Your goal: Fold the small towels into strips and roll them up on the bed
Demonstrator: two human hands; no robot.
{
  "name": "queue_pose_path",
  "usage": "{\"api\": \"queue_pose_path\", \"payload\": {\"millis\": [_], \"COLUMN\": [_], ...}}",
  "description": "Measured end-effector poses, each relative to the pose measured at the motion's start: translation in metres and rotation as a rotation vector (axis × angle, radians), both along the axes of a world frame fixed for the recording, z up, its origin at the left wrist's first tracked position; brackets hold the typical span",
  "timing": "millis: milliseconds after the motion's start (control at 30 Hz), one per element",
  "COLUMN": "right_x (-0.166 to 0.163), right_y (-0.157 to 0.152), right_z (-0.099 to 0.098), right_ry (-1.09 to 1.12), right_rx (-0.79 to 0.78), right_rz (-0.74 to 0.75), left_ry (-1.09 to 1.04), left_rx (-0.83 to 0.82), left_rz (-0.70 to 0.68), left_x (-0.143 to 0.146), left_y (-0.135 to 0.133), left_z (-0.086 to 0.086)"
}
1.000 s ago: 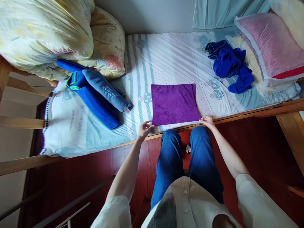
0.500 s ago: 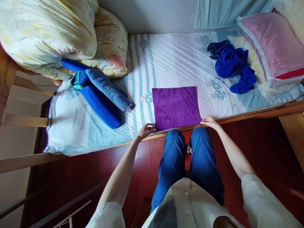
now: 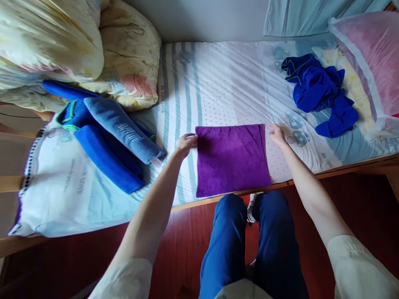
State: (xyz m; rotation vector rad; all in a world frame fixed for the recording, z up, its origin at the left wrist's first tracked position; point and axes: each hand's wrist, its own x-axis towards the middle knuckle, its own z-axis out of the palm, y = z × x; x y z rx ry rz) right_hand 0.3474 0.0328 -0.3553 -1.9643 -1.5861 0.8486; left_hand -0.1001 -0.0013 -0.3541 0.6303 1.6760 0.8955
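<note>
**Head view, read left to right.** Far to the left of my left hand, a yellow quilt [image 3: 131, 62] is heaped on the wall side of the bed. A stack of folded blue towels [image 3: 109, 153] lies in front of it. The stack's nearest end sits just left of that hand, with a narrow strip of striped sheet [image 3: 224, 83] between them.

The left hand [image 3: 186, 143] rests at the far left corner of the purple towel [image 3: 232, 160]. Its fingers are curled and the thumb is closed over the corner, so I read it as pinching the cloth.

The purple towel lies flat between my two hands, folded to a near square. Its near edge runs along the wooden bed rail [image 3: 343, 171], and its far edge lines up with both hands.

The right hand [image 3: 276, 133] meets the far right corner with fingers lightly bent. I cannot tell whether it grips or only touches.

Beyond both hands, open sheet runs up to the wall, which is the widest room for moving. To the right of the right hand comes a further stretch of open sheet, then a crumpled blue cloth [image 3: 321, 93] well apart. A pink pillow [image 3: 370, 62] lies further right, at the frame edge.
</note>
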Motion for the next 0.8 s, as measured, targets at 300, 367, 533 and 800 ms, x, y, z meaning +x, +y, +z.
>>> {"api": "queue_pose_path", "payload": {"millis": [300, 367, 533, 800], "right_x": [-0.018, -0.018, -0.022, -0.013], "right_y": [0.063, 0.069, 0.074, 0.079], "right_z": [-0.022, -0.018, -0.01, -0.026], "right_ry": [-0.224, -0.212, -0.211, -0.155], "right_rx": [0.088, 0.058, 0.015, 0.081], "right_rz": [0.382, 0.447, 0.459, 0.408], "left_ry": [0.096, 0.252, 0.475, 0.434], "left_rx": [-0.019, -0.04, 0.001, 0.04], "left_rz": [-0.383, -0.534, -0.928, -0.75], "left_x": [-0.01, -0.008, 0.011, 0.049], "left_y": [0.073, 0.092, 0.136, 0.156], "left_z": [0.004, 0.004, -0.009, -0.04]}}
